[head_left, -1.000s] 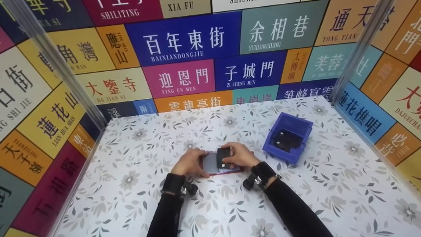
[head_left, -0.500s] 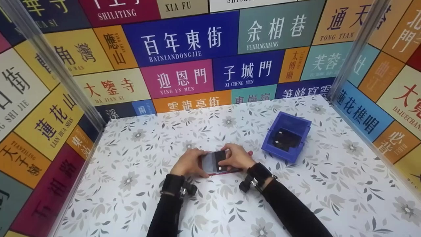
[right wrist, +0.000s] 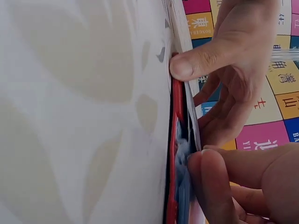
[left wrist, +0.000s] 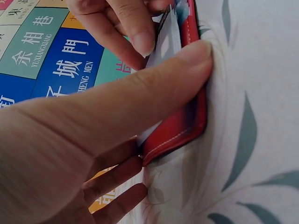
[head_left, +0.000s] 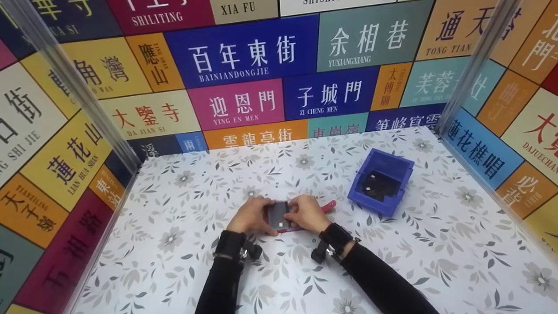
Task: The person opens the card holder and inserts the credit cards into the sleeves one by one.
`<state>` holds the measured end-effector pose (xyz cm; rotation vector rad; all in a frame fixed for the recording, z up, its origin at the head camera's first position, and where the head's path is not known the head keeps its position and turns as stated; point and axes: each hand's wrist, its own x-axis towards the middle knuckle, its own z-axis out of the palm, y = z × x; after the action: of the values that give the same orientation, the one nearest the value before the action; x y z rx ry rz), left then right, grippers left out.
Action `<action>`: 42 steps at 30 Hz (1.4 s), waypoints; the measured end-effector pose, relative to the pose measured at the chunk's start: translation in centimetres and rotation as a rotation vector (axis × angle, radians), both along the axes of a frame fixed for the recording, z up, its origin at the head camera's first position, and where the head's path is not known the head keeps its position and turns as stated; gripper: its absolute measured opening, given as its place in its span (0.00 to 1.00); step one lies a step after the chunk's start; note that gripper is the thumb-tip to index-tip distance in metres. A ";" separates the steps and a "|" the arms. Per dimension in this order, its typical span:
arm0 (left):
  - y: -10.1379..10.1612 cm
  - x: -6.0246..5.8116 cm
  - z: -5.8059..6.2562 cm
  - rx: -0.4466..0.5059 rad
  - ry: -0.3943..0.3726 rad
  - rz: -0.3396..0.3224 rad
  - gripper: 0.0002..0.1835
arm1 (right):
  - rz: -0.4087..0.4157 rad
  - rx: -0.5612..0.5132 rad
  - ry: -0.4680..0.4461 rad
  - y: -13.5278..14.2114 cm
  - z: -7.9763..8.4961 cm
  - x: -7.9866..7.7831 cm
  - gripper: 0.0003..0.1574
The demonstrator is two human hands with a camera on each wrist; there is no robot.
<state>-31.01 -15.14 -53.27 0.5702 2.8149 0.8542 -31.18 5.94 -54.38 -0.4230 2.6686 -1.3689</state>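
A red stitched card holder (left wrist: 170,133) lies flat on the table, its red strap (head_left: 329,206) sticking out to the right. My left hand (head_left: 250,216) grips its left end, with the thumb on the near edge and the fingers at the far edge. A dark card (head_left: 278,213) with a small light patch lies over the grey pocket of the holder. At that card's right edge, my right hand (head_left: 307,213) pinches it between thumb and fingers. Seen from the right wrist, the card sits just above the holder's red edge (right wrist: 178,100).
To the right rear stands a blue plastic bin (head_left: 370,206) with several black cards (head_left: 379,185) inside. The table (head_left: 174,270) has a leafy floral cover. Sign-printed walls (head_left: 242,52) enclose it at the back and sides, with clear posts at the corners.
My right hand has moved left with the dark card, sliding it across the holder's grey pocket. More of the red strap shows now. My left hand has stayed in place.
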 end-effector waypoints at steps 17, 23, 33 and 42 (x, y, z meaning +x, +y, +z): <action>0.0 -0.2 -0.4 -0.013 0.025 -0.011 0.50 | 0.036 -0.038 -0.130 -0.1 1.0 0.3 0.21; 0.1 -0.1 -0.3 -0.010 0.027 -0.005 0.50 | 0.086 -0.010 -0.115 0.2 1.2 0.2 0.19; 0.1 0.0 -0.2 0.002 0.011 0.011 0.50 | 0.171 0.038 -0.060 1.4 1.9 -0.2 0.16; 0.0 0.0 -0.3 -0.009 0.024 -0.009 0.48 | 0.270 0.138 0.045 5.3 3.7 -1.9 0.30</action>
<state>-30.97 -15.17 -53.55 0.5952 2.8343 0.8387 -33.06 11.19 -50.65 -0.7733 2.6001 -1.1041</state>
